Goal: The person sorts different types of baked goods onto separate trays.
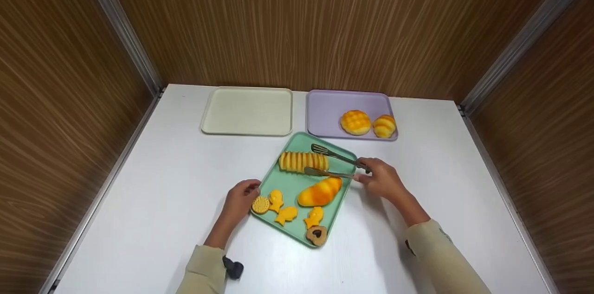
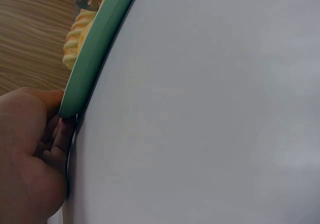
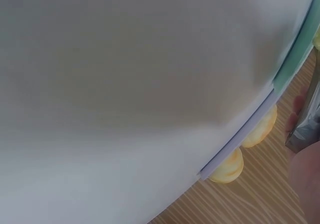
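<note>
My right hand holds a pair of dark tongs, spread apart, one slotted end above the ridged bread roll and the other overlapping its lower right side. That roll lies at the far end of a green tray, set at a slant. Near the tongs sits a long glossy bun. With thumb above and fingers beneath, my left hand pinches the tray's left edge, as the left wrist view shows. A round biscuit, several fish-shaped biscuits and a flower-shaped cookie lie toward the near edge.
Behind, a cream tray stands left of a purple tray. The purple one bears a round scored bun and a small croissant-like roll. Wood-grain panels enclose the white table on three sides.
</note>
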Demonstrator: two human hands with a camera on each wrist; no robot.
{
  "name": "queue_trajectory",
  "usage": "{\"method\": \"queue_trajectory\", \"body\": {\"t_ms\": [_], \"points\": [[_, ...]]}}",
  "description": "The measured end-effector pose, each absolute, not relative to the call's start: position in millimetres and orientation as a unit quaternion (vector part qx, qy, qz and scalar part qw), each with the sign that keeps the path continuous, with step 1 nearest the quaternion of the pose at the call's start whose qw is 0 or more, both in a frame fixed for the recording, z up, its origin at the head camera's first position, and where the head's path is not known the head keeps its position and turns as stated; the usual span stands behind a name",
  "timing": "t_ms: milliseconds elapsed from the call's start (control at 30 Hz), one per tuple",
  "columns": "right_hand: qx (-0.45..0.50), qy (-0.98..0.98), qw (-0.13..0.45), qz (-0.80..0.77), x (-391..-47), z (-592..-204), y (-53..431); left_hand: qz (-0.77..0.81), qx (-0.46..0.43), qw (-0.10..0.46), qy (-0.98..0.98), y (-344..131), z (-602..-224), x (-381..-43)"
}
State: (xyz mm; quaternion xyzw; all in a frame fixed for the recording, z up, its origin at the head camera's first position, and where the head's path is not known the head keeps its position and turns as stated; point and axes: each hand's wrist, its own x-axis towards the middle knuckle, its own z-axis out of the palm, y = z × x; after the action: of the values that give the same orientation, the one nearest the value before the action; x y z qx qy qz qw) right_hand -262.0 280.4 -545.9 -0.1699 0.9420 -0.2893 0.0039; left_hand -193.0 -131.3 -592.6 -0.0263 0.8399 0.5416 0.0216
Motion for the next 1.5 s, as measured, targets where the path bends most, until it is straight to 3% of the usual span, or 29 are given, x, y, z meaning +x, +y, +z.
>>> {"method": "queue_trajectory", "body": {"t_ms": [1500], "points": [[-0.108,0.92,-0.062,-0.373,-259,-552,293,0.54,-0.026,0.029,0.841,-133,-594,-193]]}}
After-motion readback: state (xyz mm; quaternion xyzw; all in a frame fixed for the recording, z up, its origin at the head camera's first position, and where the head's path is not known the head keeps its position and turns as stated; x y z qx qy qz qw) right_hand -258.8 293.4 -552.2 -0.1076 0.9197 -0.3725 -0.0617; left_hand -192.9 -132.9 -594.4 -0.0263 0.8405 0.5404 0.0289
